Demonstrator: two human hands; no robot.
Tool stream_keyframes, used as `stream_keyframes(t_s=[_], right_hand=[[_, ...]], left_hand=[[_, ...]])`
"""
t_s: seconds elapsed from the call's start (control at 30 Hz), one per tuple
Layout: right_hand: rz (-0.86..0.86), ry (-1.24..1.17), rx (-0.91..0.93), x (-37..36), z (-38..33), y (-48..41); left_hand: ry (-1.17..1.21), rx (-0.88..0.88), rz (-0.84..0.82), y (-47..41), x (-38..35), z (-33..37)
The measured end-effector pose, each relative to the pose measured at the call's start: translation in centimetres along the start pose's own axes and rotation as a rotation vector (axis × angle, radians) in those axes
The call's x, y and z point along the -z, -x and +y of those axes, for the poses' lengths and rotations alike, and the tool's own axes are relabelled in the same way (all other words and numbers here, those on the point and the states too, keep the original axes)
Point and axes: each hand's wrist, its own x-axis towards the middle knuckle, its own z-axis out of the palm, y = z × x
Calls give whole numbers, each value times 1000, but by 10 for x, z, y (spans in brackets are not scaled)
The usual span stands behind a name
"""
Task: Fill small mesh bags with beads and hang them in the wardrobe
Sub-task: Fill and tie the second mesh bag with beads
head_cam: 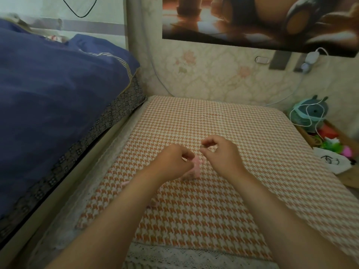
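A small pink mesh bag (194, 167) is seen resting on the tabletop (223, 200), which is covered by an orange-and-white houndstooth cloth. The bag's upper end is pinched by the left hand (174, 160), fingers curled around it. The right hand (219, 154) is held just beside and slightly above the bag, thumb and forefinger pressed together on something small and dark; whether it is a bead cannot be told. A blue quilt (58, 94) is spread over the bed at the left. A teal plush toy (310, 113) is propped at the right, wrapped by a white cable (308, 111).
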Motion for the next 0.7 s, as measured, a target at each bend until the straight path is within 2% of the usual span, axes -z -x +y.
stream_keyframes(t_s=[0.13, 0.37, 0.53, 0.7], right_hand=[[-47, -46, 73, 13, -22, 18], [-138, 137, 193, 25, -16, 26], [-213, 213, 171, 41, -7, 23], [-364, 315, 115, 61, -2, 26]], left_hand=[[30, -6, 19, 4, -3, 4], [127, -21, 7, 5, -10, 17], [145, -22, -20, -2, -18, 24], [178, -14, -24, -8, -28, 30]])
